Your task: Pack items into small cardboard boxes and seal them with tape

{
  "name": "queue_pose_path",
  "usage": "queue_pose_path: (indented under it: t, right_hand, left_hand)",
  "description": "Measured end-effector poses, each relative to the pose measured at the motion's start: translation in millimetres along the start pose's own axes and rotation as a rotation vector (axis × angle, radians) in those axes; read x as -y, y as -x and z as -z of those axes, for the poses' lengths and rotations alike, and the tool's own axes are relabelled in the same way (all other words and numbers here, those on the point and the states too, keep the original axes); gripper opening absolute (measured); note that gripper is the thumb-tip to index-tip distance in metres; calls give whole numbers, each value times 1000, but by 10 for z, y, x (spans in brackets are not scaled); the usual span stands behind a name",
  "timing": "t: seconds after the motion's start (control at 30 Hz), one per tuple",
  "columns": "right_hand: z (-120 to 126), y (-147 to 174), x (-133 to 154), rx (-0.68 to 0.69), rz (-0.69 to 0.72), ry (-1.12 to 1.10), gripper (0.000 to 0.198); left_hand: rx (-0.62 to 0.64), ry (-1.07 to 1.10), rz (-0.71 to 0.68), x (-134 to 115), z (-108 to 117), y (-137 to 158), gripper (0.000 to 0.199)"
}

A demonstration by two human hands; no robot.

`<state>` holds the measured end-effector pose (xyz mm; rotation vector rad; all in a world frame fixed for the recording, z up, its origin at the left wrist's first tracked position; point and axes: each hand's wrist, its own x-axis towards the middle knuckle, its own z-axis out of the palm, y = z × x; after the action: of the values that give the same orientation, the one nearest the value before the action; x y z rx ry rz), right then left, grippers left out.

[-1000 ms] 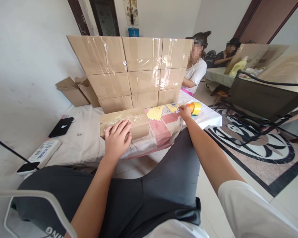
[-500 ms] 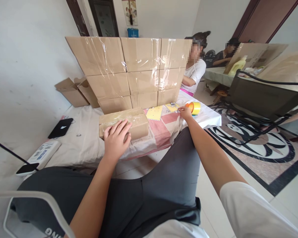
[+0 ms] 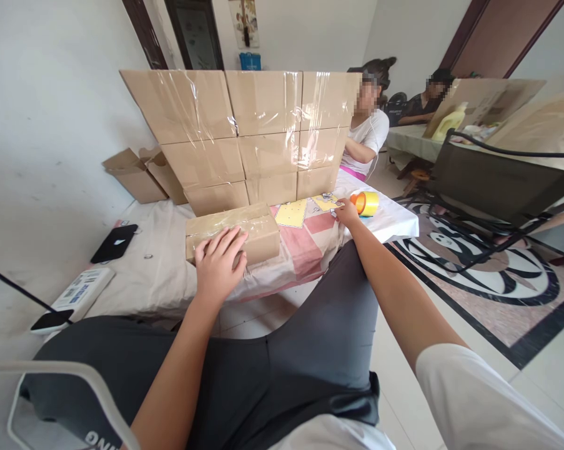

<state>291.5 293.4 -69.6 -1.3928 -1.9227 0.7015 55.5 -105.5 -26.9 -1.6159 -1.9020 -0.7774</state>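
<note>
A brown cardboard box, closed and covered with clear tape along its top, lies on the cloth-covered table in front of me. My left hand rests over its near top edge with the fingers spread. To the right, my right hand is low over the tablecloth, fingers apart and pointing left, with nothing visible in them. Just beside it, a yellow and orange roll of tape lies on its side, with a small gap between them.
A tall wall of taped cardboard boxes stands behind the box. Open cartons, a black phone and a white power strip are on the left. Two people sit farther back. A dark chair stands at right.
My right hand has shifted slightly left, away from the tape roll. My left hand stays on the box. The view has moved very slightly.
</note>
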Motion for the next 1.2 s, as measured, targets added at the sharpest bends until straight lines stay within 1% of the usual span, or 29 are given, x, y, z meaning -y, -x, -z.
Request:
queue_pose_path:
  t: [0.1,0.17,0.27,0.37,0.43,0.53,0.6,0.7,0.77,0.83,0.9,0.97,1.03,1.07,1.13,1.2]
  right_hand:
    - [-1,19,15,-14,-20,-13,60]
    - [25,29,41,-45,-41,-42,56]
    - [92,64,137,-114,-63,-131,39]
    - [95,197,333,-142,-57,-289,20]
    - [6,370,508,-92,-56,-425,15]
    - [-211,706,755,75,-46,-634,21]
    - [-315,897,857,180,-28,-758,27]
    - [-333,1051,888,251,-17,-907,32]
    - [-316,1100,861,270,-30,-966,32]
    - [-354,1160,849,298,-31,-995,33]
    - [-469,1248,884,354,45,-997,39]
    - [-633,1352,956,427,195,-978,43]
    - [-787,1446,1026,494,344,-931,40]
    - [-847,1483,1048,513,395,-905,38]
    - [-924,1535,1060,517,451,-853,36]
    - [-957,1562,1040,486,454,-814,35]
  left_hand:
    - [-1,-5,-3,-2,-1,3,42]
    - [2,-8,-6,-7,1,9,41]
    - [12,-8,-3,-10,14,16,42]
    - [33,2,-2,22,33,-11,42]
    - [55,23,3,75,36,-57,40]
    - [68,57,13,181,17,-129,35]
    - [51,61,16,235,-7,-145,33]
    - [14,52,8,258,-34,-115,33]
    - [1,48,-3,250,-42,-85,33]
    - [-2,46,-12,243,-47,-72,34]
    - [-4,47,-17,244,-56,-78,36]
    - [-13,53,-17,249,-64,-87,36]
    - [-19,57,-18,250,-67,-85,37]
    - [-17,57,-18,248,-64,-79,37]
    - [-5,56,-14,240,-50,-62,38]
    - [16,54,-1,230,-31,-50,38]
